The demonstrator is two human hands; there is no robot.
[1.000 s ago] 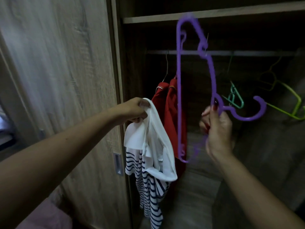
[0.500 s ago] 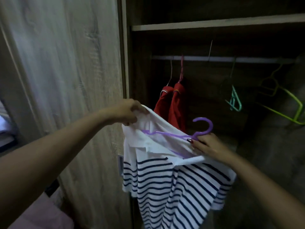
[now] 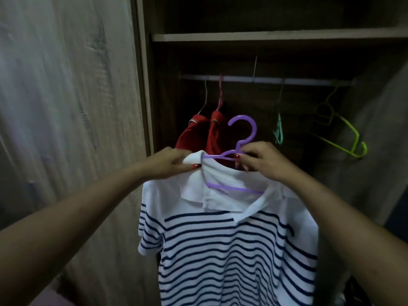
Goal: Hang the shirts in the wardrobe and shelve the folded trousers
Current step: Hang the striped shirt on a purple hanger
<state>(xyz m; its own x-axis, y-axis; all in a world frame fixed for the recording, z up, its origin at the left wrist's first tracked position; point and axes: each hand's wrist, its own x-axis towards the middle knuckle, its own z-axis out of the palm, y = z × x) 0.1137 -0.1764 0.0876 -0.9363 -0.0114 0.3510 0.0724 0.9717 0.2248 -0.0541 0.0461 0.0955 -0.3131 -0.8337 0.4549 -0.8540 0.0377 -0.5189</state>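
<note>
Step in hand: seating the white, navy-striped polo shirt (image 3: 229, 244) on the purple plastic hanger (image 3: 240, 138), held before the open wardrobe. Left hand (image 3: 174, 164) pinches the collar; right hand (image 3: 262, 160) pinches the hanger neck. Next move, likely: lift the hook onto the pale metal rail (image 3: 265, 80), in the gap between the red garments (image 3: 203, 133) and the teal hanger (image 3: 278, 133). Room: dim; wood-grain door (image 3: 66, 107) at left; wooden shelf (image 3: 276, 37) above.

One striped shirt (image 3: 231, 250), two red shirts (image 3: 202, 135), one purple hanger (image 3: 242, 133), one teal hanger (image 3: 278, 133), one green hanger (image 3: 344, 138), two hands (image 3: 170, 164)
</note>
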